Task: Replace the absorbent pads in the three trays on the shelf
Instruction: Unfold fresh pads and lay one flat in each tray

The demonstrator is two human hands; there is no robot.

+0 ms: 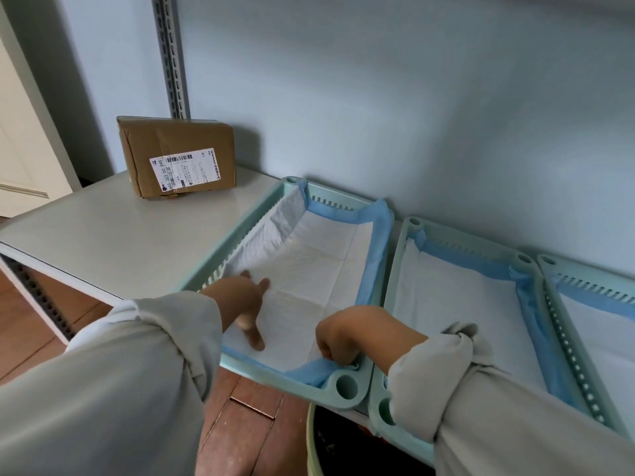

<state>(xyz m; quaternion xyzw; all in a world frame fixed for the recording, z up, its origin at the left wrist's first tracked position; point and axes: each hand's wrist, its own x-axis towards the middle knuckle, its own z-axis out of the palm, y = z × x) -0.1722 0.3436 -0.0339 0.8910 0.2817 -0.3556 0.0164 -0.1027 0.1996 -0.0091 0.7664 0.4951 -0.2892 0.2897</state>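
The cardboard box (178,156) label (185,170) reads "00 045" (rest blurred).

I note mint-green trays (354,389), white pads (309,269) edged blue, a brown cardboard box (178,146) with white label, pale grey sleeves (137,372).

- I count three mint-green trays: left tray (240,231), middle tray (388,297), right tray (549,290).
- Three white pads, one per tray: left pad (309,269), middle pad (457,297), right pad (598,328).
- One cardboard box (177,156).
- Two hands: left hand (240,304), right hand (347,333).
- One bin (314,441), partly visible below.
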